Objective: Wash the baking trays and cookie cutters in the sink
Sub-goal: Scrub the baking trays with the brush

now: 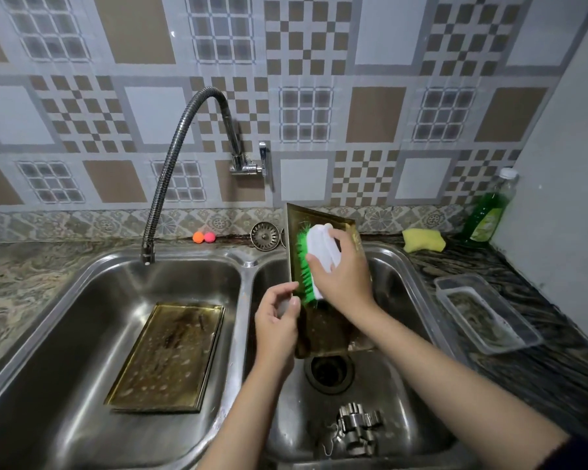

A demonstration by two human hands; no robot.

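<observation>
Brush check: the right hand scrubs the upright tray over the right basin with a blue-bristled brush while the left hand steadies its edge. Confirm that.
Not quite. In the head view the brush has green bristles, not blue. The rest stands: the right hand scrubs the upright tray over the right basin, and the left hand steadies its edge.

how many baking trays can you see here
2: one tray lies flat in the left basin; the other tray stands tilted in the right basin, gripped by the left hand. Others may be hidden.
</observation>
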